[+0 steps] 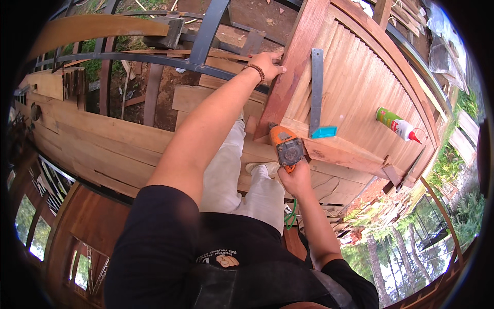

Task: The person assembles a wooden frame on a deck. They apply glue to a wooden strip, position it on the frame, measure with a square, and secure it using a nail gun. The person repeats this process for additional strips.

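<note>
A reddish-brown wooden frame [294,67] with a pale slatted panel [355,87] inside lies in front of me. My left hand [267,66] grips the frame's left rail near its far part, thumb on top and fingers along the edge. In my right hand [297,178] is an orange and black nail gun [288,147], held by its handle. Its nose sits at the near left corner of the frame, where the rails meet. A try square [316,87] with a teal handle lies on the panel, right of the gun.
A green and white glue bottle [399,125] with a red tip lies on the panel. A green hose [290,215] hangs below my right hand. Dark metal railing [208,33] runs at the far left, above plank flooring [98,139]. A dark tool [393,175] rests at the frame's near right corner.
</note>
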The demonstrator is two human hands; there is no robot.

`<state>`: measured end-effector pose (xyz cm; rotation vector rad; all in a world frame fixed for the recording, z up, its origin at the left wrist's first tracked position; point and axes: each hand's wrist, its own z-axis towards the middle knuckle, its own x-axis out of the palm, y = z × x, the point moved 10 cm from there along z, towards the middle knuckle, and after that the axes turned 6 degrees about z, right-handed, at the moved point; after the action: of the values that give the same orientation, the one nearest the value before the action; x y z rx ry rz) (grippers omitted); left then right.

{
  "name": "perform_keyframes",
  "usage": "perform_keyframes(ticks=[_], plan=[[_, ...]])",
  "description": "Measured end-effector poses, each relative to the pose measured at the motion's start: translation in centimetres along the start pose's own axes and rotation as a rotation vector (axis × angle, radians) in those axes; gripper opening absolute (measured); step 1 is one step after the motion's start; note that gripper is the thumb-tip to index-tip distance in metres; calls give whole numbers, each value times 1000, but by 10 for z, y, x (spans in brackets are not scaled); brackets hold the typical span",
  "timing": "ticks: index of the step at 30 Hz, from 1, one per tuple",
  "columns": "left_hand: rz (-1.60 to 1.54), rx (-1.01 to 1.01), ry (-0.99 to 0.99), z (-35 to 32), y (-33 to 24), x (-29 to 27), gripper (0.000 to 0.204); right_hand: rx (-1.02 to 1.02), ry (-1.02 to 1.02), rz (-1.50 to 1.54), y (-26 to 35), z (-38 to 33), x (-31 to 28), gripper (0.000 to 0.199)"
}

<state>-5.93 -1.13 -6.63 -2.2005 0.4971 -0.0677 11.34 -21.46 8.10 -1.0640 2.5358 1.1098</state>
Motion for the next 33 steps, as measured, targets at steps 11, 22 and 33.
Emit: perform_keyframes(ticks=[11, 22, 33], plan=[[151, 1, -87, 5, 10, -7, 58, 43, -80, 184, -32, -23, 4, 19], [116, -228, -156, -136, 98, 37, 39, 126, -447, 446, -194, -172, 9, 23], [-247, -363, -178, -173, 147, 75, 14, 598, -512, 395, -411, -272, 83, 47]])
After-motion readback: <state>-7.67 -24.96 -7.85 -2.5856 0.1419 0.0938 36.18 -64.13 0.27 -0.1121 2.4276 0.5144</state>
